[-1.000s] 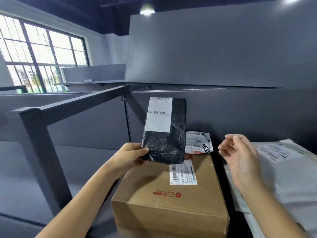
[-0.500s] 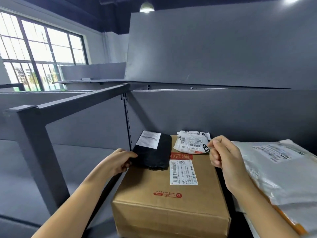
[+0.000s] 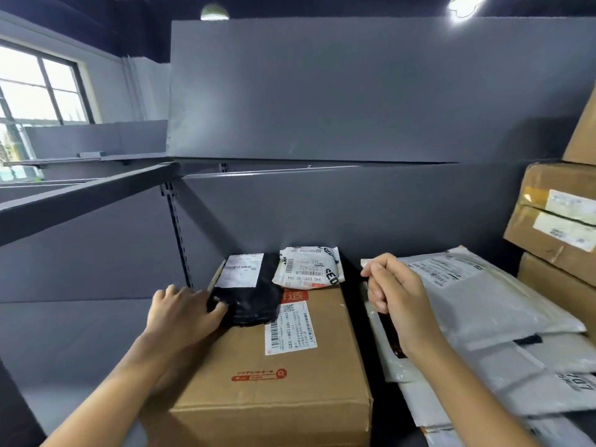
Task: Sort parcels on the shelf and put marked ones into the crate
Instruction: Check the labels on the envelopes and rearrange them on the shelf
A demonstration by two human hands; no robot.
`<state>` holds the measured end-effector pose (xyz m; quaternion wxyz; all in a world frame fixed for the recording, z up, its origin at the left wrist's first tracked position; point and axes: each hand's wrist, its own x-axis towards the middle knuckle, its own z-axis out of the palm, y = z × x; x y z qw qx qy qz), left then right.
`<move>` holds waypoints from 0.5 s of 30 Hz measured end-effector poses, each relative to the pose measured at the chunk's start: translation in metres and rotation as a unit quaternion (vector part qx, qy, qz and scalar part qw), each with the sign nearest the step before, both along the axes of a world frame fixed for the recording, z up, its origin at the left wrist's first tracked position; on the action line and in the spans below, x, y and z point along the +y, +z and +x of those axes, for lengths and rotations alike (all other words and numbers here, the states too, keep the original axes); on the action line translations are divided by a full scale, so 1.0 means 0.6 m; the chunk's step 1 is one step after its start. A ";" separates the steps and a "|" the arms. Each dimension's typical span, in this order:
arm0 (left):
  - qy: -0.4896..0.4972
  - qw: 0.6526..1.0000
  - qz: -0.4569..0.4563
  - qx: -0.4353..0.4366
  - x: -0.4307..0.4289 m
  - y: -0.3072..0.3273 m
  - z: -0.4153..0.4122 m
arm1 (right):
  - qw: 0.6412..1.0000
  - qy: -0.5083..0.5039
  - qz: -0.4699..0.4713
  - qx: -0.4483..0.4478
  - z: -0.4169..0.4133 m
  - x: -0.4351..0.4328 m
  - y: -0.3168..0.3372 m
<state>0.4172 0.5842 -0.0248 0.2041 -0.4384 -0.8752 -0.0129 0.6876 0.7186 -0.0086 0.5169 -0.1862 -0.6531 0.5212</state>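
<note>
A black parcel [image 3: 248, 298] with a white label lies flat on the far left of a large cardboard box [image 3: 280, 375]. My left hand [image 3: 183, 314] grips its near left edge, thumb on top. A small white parcel [image 3: 308, 269] rests on the box's far edge, just right of the black one. My right hand [image 3: 393, 298] has its fingers curled at the left edge of the top grey mailer [image 3: 483, 298], near its far corner. No crate is in view.
More grey mailers [image 3: 503, 382] are stacked under the top one on the right. Taped cardboard boxes [image 3: 554, 221] are piled at the far right. A grey shelf back panel [image 3: 354, 214] and a slotted upright [image 3: 175, 237] stand behind.
My left hand tipped the black parcel from upright down flat onto the cardboard box. My right hand moved from beside the small white parcel to the grey mailer's edge.
</note>
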 end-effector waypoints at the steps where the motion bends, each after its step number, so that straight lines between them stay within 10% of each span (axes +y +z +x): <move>1: -0.009 0.998 0.004 0.060 -0.001 0.003 0.009 | 1.000 -0.004 0.001 -0.008 0.007 0.002 0.000; 9: -0.159 0.982 0.097 0.029 0.083 0.071 0.126 | 0.993 -0.110 -0.012 -0.046 0.094 0.032 0.008; 15: -0.240 0.954 0.097 -0.151 0.173 0.081 0.282 | 0.973 -0.223 -0.060 -0.013 0.192 0.074 -0.007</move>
